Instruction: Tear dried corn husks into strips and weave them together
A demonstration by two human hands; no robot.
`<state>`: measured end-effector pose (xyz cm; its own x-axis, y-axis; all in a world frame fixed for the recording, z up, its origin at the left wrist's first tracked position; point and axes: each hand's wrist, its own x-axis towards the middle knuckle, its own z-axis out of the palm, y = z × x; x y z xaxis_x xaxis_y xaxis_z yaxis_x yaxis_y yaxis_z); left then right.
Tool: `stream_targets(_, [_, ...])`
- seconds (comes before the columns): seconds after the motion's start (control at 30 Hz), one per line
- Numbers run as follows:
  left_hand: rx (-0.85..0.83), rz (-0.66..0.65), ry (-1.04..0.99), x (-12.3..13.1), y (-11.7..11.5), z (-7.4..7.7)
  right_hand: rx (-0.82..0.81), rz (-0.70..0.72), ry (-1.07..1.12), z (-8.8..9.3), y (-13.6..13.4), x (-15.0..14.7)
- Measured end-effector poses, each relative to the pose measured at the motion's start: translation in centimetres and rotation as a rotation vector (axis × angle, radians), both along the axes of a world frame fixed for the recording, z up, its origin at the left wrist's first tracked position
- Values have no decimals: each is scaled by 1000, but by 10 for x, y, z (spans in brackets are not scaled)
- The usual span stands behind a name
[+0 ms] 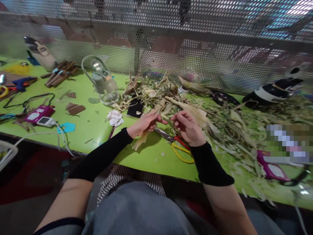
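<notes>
Left hand pinches husk, loose end below palm; likely light, papery, tears easily, best held mid-strip; right hand beside, fingers curled, can't tell if pinching

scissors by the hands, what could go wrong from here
The scissors lie with their tips close to the left hand, which might brush them. The black phone lies against the heap of dry husks, so it could be swept along with them. The white cable hanging off the table might snag.
</notes>
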<state>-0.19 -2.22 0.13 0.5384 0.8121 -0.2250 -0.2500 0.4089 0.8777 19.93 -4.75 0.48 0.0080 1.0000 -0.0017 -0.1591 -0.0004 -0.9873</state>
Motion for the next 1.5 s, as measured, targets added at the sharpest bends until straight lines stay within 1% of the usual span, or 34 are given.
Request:
stream_targets(0.17, [27,-145,51,5,-10,-10,-28,67,-1,-1,-7,-13])
stream_targets(0.3, [-2,-289,-46,4,-12,-9,47,-23,29,2,-3,-9])
stream_targets(0.33, [-7,-295,-78,3,-10,-8,71,-43,36,3,-2,-6])
stream_targets(0.37, [-11,-274,-110,2,-8,-7,93,-54,44,5,-1,-3])
stream_targets(0.43, [-16,-181,-155,1,-4,-5,137,-61,57,12,0,4])
stream_targets(0.5, [-22,-97,-160,0,1,-4,196,-66,50,22,2,10])
stream_targets(0.53, [-24,-77,-151,0,2,-4,232,-69,32,28,3,13])
stream_targets(0.67, [-35,-70,-119,2,3,-4,394,-95,-54,62,12,21])
stream_targets(0.77, [-35,-60,-115,4,2,-3,469,-122,-81,92,17,23])
stream_targets(0.83, [-28,-38,-129,4,1,-2,485,-89,-139,109,17,22])
stream_targets(0.87, [-25,-19,-145,4,1,-1,480,-50,-179,114,15,22])
stream_targets(0.93, [-14,42,-192,1,2,1,435,57,-283,120,11,19])
stream_targets(1.0, [-2,125,-238,-1,4,5,372,158,-415,118,5,17])
stream_targets(1.07, [18,188,-268,-4,5,8,322,219,-543,109,2,14])
stream_targets(1.13, [38,198,-275,-5,6,10,286,257,-626,95,1,11])
stream_targets(1.2, [42,149,-246,-4,7,9,246,271,-664,79,3,7])
stream_targets(1.27, [19,56,-187,-1,6,7,237,205,-654,63,8,3])
stream_targets(1.37, [-34,-76,-105,3,4,5,286,10,-546,41,17,4])
stream_targets(1.43, [-61,-97,-60,5,1,6,305,-117,-473,30,23,10])
stream_targets(1.47, [-71,-90,-43,5,0,7,319,-180,-485,25,25,13])
stream_targets(1.5, [-77,-77,-31,5,-2,8,339,-226,-550,22,26,17])
